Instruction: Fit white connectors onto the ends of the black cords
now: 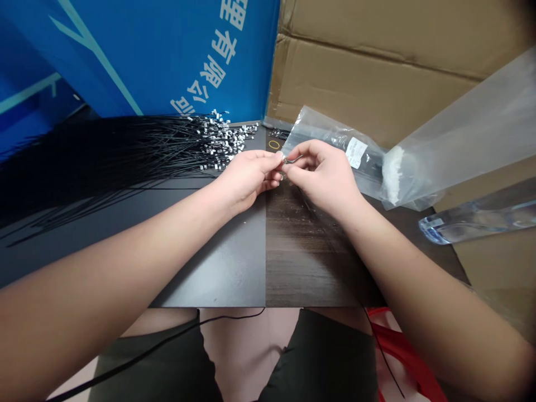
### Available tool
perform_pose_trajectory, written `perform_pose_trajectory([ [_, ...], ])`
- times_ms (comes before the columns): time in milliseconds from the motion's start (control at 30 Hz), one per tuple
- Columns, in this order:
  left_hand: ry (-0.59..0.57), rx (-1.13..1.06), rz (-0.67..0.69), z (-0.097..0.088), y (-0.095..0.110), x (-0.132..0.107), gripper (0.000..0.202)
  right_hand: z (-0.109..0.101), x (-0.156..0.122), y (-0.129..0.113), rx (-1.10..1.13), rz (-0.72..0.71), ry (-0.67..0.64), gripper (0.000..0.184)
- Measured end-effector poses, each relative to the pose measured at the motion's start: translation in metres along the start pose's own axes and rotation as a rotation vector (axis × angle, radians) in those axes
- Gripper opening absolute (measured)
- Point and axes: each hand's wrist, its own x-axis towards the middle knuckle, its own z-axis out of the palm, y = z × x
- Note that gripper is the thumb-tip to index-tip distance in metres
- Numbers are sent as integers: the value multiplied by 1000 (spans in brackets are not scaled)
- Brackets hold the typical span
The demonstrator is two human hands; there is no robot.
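Observation:
My left hand and my right hand meet above the middle of the table, fingertips almost touching. Between the thumb and index finger of my right hand is a thin dark wire, a short length of it showing. My left thumb and index finger are pinched at its end; what they hold there is too small and too covered to make out. To the left lies a big bundle of black wires, their ends carrying small white connectors.
Behind the hands are a yellow rubber band and a few dark wire ends. A clear plastic bag with white pieces lies right, near a clear bottle-like object. A blue panel and cardboard stand behind.

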Motion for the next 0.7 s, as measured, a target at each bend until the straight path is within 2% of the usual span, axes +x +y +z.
perform_pose_trajectory([
  [300, -1, 7, 4, -1, -1, 1, 21, 1, 1, 2, -2, -7, -19, 10],
  [700, -16, -1, 0, -2, -1, 2, 19, 0, 0, -1, -48, -51, 52, 7],
])
